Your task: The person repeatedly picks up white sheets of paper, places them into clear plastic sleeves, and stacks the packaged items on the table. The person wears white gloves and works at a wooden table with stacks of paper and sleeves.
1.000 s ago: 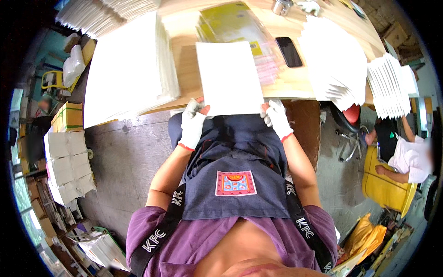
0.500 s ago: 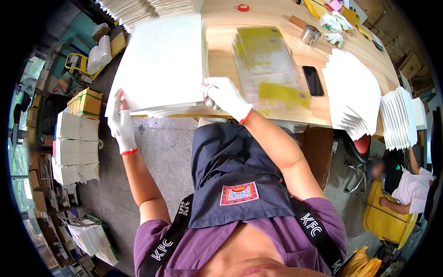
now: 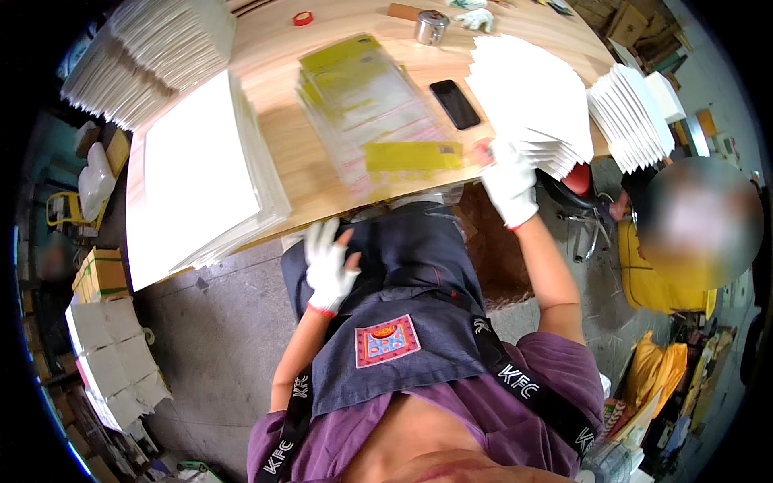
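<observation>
My left hand point(image 3: 330, 266), in a white glove with bare fingertips, hovers above my lap by the table's front edge. Its fingers are spread and it holds nothing. My right hand point(image 3: 509, 187), gloved the same way, is by the lower left corner of a fanned stack of white sheets point(image 3: 531, 97). Motion blurs its fingers, and I cannot make out whether they touch the stack. A large pile of white sheets point(image 3: 193, 169) lies at the table's left. Between the piles are clear plastic sleeves with yellow-green printed bands point(image 3: 354, 105).
A black phone point(image 3: 454, 104) lies right of the sleeves. Farther back are a metal cup point(image 3: 431, 29), a red tape roll point(image 3: 303, 18) and a spare glove point(image 3: 475, 19). Tall paper stacks point(image 3: 153, 56) stand at the far left. Another folded stack point(image 3: 632, 117) sits at the right, near another person.
Both hands have left the large white pile. My left hand moved back over my lap; my right hand moved across to the fanned stack. The view has turned toward the right.
</observation>
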Demonstrator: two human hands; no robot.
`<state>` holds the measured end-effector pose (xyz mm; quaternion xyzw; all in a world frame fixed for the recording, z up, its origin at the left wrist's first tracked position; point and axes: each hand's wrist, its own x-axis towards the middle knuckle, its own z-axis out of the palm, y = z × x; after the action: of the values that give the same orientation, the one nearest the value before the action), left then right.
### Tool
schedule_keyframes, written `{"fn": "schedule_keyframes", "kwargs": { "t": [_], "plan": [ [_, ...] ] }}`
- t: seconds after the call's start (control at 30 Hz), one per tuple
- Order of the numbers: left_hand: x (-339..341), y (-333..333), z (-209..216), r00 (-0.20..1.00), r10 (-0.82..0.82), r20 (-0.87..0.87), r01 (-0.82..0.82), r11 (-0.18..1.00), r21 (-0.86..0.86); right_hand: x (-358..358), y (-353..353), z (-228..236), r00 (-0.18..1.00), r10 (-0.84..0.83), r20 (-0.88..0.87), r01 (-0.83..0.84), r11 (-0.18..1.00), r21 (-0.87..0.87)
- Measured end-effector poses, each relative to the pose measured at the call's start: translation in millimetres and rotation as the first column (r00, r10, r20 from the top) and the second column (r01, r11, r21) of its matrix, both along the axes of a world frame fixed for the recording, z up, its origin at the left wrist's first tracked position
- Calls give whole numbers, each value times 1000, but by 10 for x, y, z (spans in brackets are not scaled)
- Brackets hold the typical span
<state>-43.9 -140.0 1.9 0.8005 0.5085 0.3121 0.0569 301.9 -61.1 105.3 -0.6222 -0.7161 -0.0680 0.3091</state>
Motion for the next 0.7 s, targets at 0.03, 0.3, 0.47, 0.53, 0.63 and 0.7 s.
{"fn": "schedule_keyframes", "kwargs": {
  "t": [0.03,0.3,0.47,0.53,0.63,0.7],
  "plan": [
    [273,84,61,999,-44,-12,43,998,-35,303,60,0,988,-107,111,100,993,68],
    [890,1130,-30,932,-239,-272,243,970,-18,1035,367,221,950,-113,292,102,993,54],
    [947,1880,-53,849,-89,-521,25,991,-128,1168,355,216,946,-194,259,154,974,166],
    [836,2182,-48,831,43,-554,-128,985,-116,1103,158,269,957,-212,199,154,950,272],
    [680,2456,-93,863,243,-442,-289,956,-40,1085,-253,62,921,-236,311,90,904,418],
    [628,2455,-114,906,286,-312,-297,955,13,854,-494,192,968,-86,234,3,943,333]
  ]
}}
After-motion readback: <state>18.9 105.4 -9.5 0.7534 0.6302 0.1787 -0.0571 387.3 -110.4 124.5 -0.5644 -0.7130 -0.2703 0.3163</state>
